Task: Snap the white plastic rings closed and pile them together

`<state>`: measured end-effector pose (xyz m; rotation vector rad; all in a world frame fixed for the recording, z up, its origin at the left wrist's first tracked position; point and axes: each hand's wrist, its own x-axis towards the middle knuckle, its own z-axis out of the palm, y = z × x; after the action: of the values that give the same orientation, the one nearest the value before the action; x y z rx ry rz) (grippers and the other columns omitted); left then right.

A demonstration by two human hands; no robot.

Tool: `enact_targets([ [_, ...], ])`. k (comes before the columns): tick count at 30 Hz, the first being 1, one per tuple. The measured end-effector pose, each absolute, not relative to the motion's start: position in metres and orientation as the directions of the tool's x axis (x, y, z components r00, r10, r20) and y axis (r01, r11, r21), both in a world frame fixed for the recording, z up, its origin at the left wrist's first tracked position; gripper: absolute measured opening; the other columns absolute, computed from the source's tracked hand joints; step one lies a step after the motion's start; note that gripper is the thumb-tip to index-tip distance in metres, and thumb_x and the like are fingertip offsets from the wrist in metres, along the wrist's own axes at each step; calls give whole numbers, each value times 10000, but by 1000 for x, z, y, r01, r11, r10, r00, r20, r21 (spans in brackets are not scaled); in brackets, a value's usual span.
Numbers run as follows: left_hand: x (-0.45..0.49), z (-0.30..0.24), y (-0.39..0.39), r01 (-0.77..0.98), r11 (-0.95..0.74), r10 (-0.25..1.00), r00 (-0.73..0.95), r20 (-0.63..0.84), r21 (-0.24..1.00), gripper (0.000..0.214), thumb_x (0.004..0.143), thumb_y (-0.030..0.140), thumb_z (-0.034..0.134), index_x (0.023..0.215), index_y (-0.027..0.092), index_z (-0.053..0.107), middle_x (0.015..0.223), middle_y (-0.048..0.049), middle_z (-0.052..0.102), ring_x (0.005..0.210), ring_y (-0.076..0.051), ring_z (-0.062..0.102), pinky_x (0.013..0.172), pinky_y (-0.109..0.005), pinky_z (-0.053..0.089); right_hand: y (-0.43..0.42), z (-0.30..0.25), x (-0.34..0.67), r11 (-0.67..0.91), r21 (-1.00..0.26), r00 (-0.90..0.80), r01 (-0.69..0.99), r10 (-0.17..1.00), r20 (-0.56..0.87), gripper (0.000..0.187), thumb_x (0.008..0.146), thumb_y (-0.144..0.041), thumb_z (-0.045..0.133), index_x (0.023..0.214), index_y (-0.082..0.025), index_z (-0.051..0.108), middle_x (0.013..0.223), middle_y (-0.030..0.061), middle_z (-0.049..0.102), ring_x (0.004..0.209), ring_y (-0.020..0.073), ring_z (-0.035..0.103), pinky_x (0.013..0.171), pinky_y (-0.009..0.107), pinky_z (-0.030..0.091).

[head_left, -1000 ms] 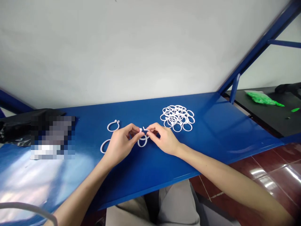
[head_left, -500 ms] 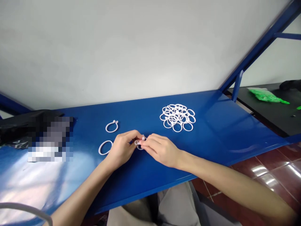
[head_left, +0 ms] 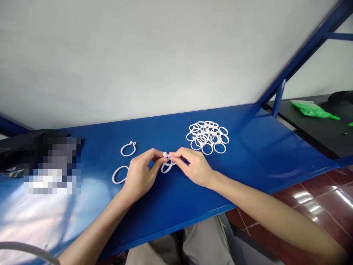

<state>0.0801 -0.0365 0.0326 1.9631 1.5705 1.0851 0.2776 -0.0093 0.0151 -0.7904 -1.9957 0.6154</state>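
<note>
Between my fingertips is a white plastic ring (head_left: 166, 168), its loop hanging below and its knobbed end at the top, partly covered by my fingers. My left hand (head_left: 143, 173) pinches it from the left with thumb and forefinger. From the right, my right hand (head_left: 193, 165) pinches the same ring near its top. An opened ring (head_left: 128, 150) with a ball and an eyelet at its ends lies on the blue table beyond my left hand. Another white ring (head_left: 118, 175) lies left of that hand, which hides part of it.
A pile of several white rings (head_left: 208, 136) lies on the blue table (head_left: 256, 147) to the right. Black bags (head_left: 33, 138) and a blurred-out item are at the left. A bag of green pieces (head_left: 314, 109) lies on a black table at the far right.
My hands have risen slightly and turned, so the held ring's loop shows more below my fingers. The rings on the table lie as before.
</note>
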Motion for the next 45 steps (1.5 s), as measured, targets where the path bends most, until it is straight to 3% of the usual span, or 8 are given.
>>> enact_targets([
  [7,82,28,-38,672,-409,899,184,397,617,182,945,274,523,815,234,643,782,3,732,705,-142,663,662,-243,485,-8,12,279,720,-642,-531,264,664,527,162,1048,-269,524,975,-227,662,930,30,748,860,168,720,758,307,593],
  [12,87,25,-37,834,-256,897,16,443,489,314,903,508,650,984,205,636,885,-42,708,750,-192,634,676,-307,480,0,14,277,657,-667,-351,352,753,557,102,1017,-275,577,945,-228,633,974,32,771,854,170,743,736,291,584],
  [14,87,23,-37,871,-306,882,108,459,384,337,883,538,681,924,205,652,874,-49,691,802,-217,619,728,-338,481,4,14,279,620,-692,-311,371,785,536,94,1005,-290,597,941,-230,631,951,23,776,828,167,746,724,286,578],
  [18,86,16,-38,802,-527,815,383,435,281,214,997,354,555,946,220,714,945,-57,699,877,-214,588,793,-352,478,9,15,284,557,-733,-316,390,829,462,115,1002,-323,595,955,-230,643,885,10,769,778,163,737,709,289,573],
  [24,93,8,-38,801,-573,766,450,460,171,232,974,395,609,915,192,706,895,-57,663,817,-208,549,740,-361,462,7,13,281,564,-746,-341,355,821,458,105,988,-309,611,941,-227,655,914,6,766,775,147,724,682,267,564],
  [31,84,14,-37,665,-719,647,535,543,201,233,1001,143,508,927,234,709,1060,-43,643,852,-153,550,765,-296,501,27,26,305,600,-598,-232,531,782,579,81,977,-268,636,938,-219,688,882,16,736,727,152,668,714,302,545],
  [37,68,13,-33,829,-543,777,437,454,132,293,981,139,460,1060,216,730,1120,-92,659,908,-218,587,765,-373,534,58,33,355,409,-473,-98,781,827,554,116,945,-213,645,979,-204,755,951,60,690,768,185,653,743,344,538],
  [45,74,15,-32,924,-328,879,222,422,195,288,977,314,494,1085,168,717,1050,-110,692,970,-285,644,853,-452,517,61,30,360,344,-470,-135,813,896,422,132,909,-205,653,973,-208,768,920,52,697,682,163,627,743,351,539],
])
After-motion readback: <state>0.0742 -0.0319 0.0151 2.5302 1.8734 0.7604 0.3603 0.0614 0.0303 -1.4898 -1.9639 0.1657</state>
